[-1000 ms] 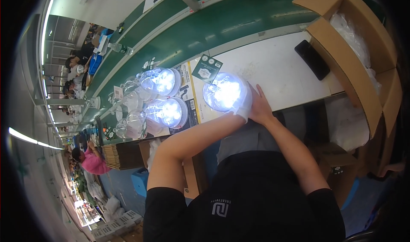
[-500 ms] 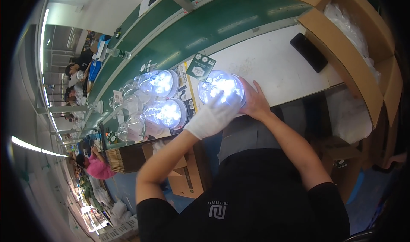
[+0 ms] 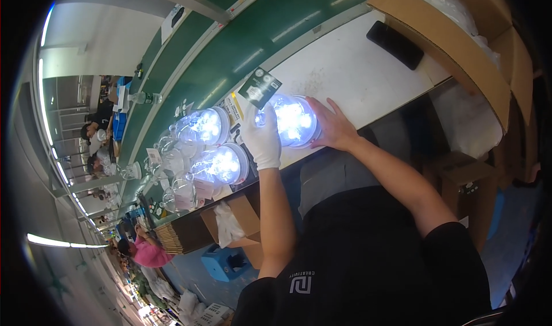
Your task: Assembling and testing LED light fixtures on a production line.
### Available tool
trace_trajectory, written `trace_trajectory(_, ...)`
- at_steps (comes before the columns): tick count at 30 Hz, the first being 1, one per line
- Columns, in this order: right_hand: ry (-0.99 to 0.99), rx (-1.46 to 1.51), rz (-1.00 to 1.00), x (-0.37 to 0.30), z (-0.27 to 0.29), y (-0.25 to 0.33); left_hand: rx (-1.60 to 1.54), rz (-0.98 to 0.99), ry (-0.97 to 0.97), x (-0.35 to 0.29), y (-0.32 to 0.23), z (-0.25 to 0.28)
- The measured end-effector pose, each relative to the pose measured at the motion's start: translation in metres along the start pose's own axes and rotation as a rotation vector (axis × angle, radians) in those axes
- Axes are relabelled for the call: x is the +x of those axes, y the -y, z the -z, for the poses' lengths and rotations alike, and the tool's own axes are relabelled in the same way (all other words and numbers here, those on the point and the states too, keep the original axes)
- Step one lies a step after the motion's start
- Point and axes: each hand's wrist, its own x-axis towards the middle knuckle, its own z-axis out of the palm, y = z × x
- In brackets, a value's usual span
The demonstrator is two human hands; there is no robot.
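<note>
A clear, bulb-shaped lamp (image 3: 293,121) glows bright white and lies on the white worktop with its round base toward the right. My left hand (image 3: 262,137), in a white glove, is closed round the lamp's narrower left end, which it partly hides. A dark green hang tag (image 3: 259,88) sticks up beside those fingers. My bare right hand (image 3: 338,126) grips the base from the right, thumb and fingers spread round its rim. Just left of my gloved hand lie two more lit lamps, an upper one (image 3: 204,126) and a lower one (image 3: 221,165).
Several unlit clear lamps crowd the bench farther left. A black phone (image 3: 395,44) lies on the worktop (image 3: 356,67) near a large open cardboard box (image 3: 443,44) with clear plastic inside. Behind runs a green conveyor (image 3: 253,44). A blue stool (image 3: 224,263) stands below.
My left hand has moved from over the lamp's glowing front to its narrower end. My right hand stays at the base. The view has tilted and shifted somewhat.
</note>
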Motion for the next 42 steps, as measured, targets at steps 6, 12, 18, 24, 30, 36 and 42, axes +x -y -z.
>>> trace_trajectory(6, -0.059, 0.287, -0.034, 0.000, 0.002, 0.009, -0.474, 0.120, -0.241, -0.006, 0.050, 0.039)
trace_trajectory(12, 0.175, 0.959, 0.033, -0.011, 0.015, 0.088, -0.684, 0.257, -0.340, -0.040, 0.099, 0.091)
trace_trajectory(18, 0.029, 0.524, 0.551, -0.038, 0.035, 0.154, -0.196, 0.111, -0.381, -0.108, 0.137, 0.121)
trace_trajectory(24, 0.005, 0.683, 0.458, -0.038, 0.017, 0.127, -0.955, 0.078, -0.435, -0.082, 0.117, 0.145)
trace_trajectory(30, 0.236, 1.003, 0.117, -0.029, -0.009, 0.069, -0.530, 0.141, -0.281, -0.022, 0.051, 0.104)
trace_trajectory(36, 0.155, 1.180, -0.021, -0.019, -0.038, 0.039, -0.191, 0.068, -0.074, 0.025, 0.046, 0.061)
trace_trajectory(42, 0.262, 0.943, -0.239, -0.007, -0.015, 0.023, -0.228, 0.079, -0.006, 0.026, 0.024, 0.042)
